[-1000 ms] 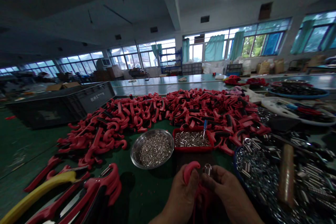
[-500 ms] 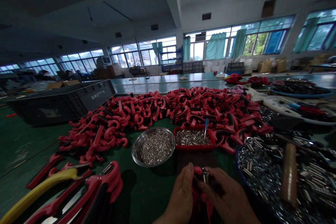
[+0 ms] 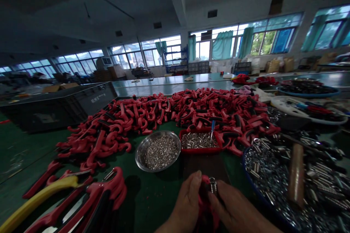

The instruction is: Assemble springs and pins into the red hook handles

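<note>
Low in the view, my left hand (image 3: 186, 201) is closed round a red and black handle (image 3: 205, 207), much of it hidden between my palms. My right hand (image 3: 234, 204) pinches a small metal coil spring (image 3: 213, 185) against the top of this handle. Just ahead of my hands lies a dark flat block (image 3: 201, 167). Beyond it are a red tray of metal pins (image 3: 188, 150), with a blue-handled tool (image 3: 213, 126) standing in it, and a steel bowl (image 3: 139, 158) of small metal parts.
A big heap of red and black handles (image 3: 191, 111) spreads across the green table. At right, a blue-rimmed basin (image 3: 250, 180) holds springs, metal parts and a wooden-handled hammer (image 3: 296, 178). Shears with red handles (image 3: 102, 189) and a yellow handle (image 3: 41, 198) lie at left, before a grey crate (image 3: 62, 111).
The spring stands slightly more upright beside the handle, and my right hand has shifted a little with it. The whole view has moved slightly.
</note>
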A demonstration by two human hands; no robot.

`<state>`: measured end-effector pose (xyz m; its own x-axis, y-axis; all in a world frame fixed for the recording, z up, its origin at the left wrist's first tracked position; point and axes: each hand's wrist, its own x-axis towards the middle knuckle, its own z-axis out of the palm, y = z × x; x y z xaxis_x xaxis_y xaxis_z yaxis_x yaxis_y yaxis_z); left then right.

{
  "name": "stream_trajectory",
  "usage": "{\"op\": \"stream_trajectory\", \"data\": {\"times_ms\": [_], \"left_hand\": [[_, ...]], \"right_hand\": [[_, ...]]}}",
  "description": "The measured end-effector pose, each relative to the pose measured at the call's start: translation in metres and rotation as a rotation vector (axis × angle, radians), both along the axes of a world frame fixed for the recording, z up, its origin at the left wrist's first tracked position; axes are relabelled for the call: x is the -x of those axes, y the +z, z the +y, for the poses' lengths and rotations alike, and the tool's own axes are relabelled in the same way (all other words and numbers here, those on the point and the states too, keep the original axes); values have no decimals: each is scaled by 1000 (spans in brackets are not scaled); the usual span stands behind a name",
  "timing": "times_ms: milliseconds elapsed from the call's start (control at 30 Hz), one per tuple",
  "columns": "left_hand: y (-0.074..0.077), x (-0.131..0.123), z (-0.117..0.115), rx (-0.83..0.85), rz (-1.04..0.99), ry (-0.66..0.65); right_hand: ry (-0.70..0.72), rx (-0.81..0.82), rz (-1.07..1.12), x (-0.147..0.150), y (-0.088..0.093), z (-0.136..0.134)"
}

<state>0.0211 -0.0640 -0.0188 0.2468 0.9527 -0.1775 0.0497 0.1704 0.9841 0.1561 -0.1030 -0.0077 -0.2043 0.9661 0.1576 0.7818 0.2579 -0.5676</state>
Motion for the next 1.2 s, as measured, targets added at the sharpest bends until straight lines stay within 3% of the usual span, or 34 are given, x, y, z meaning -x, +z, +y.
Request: {"op": "stream_trajectory", "data": {"times_ms": [167,333,433,533,700,800,867,933,1000,1067,1200], "left_hand": [[-2,1,-3,-142,87,-179],[-9,-4,-6,-247,165,-177],[-9,-4,0,-250,244,-170],[0,-1,9,-315,366,-229],[23,0,13,-524,786,-327],[24,-4,14,-530,867,-362],[21,-5,18,-556,879,-404],[18,-4,24,-616,889,-470],[17,-3,33,-684,907,-532],[17,-4,42,-740,935,-572],[18,-11,54,-822,996,-690]], "right_hand": [[44,40,-244,-1,3,-5],[35,73,-230,1,7,-8],[32,127,-9,-1,10,-4],[6,186,340,-3,9,5],[-220,371,883,1,1,17],[-317,506,1168,7,-7,19],[-266,560,1292,5,-12,17],[-136,532,1073,-3,-11,15],[-49,453,520,-17,-3,17],[-48,335,-5,-35,12,27],[-185,111,-322,-56,44,81]]}}
